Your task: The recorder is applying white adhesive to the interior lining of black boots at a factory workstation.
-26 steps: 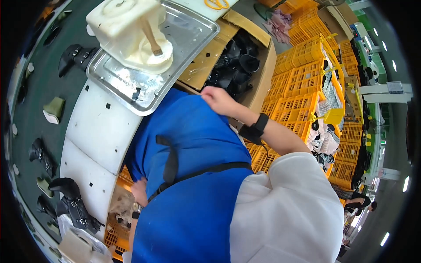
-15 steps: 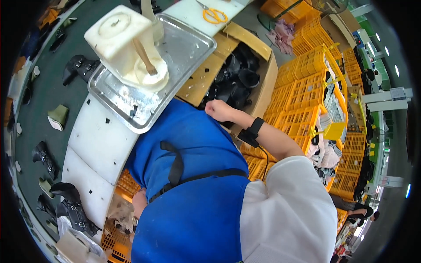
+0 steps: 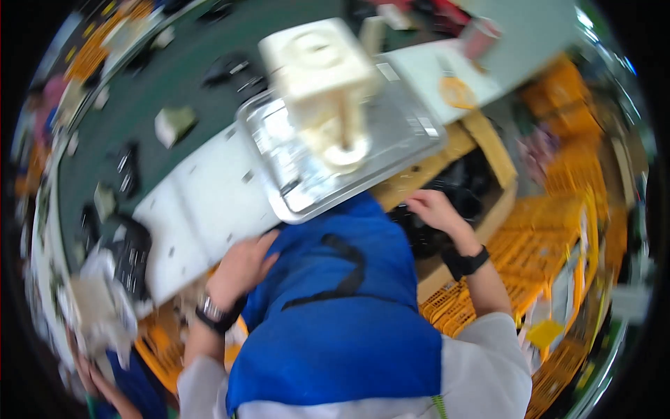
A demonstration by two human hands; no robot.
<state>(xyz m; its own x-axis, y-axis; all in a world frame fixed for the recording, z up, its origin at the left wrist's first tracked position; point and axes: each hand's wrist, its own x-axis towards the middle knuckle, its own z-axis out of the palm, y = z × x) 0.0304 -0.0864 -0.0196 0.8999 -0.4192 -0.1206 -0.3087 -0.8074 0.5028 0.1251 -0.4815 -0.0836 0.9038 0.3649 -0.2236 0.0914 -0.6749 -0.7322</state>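
My left hand [image 3: 244,269], with a watch and a black band at the wrist, is raised beside the blue apron at the near edge of the white worktop [image 3: 202,188]. Its fingers and thumb are apart and nothing shows in it. My right hand [image 3: 434,209] hangs over the near side of a cardboard box [image 3: 504,157] of black boots [image 3: 464,183]. Its fingers are curled together; whatever they may hold is too blurred to see. Ahead, a metal tray [image 3: 412,136] carries a white plastic container [image 3: 317,66] with a brush handle [image 3: 345,122] standing in its opening.
Orange-handled scissors [image 3: 457,91] and a pinkish cup [image 3: 480,36] lie beyond the tray. A green conveyor belt [image 3: 174,77] with scattered boots runs along the left. Yellow crates [image 3: 516,244] stack up on the right. A black boot [image 3: 128,251] stands at the worktop's left end.
My left hand has come up from below the worktop edge beside the apron. The view has turned, shifting the tray and box rightward. My right hand stays by the box.
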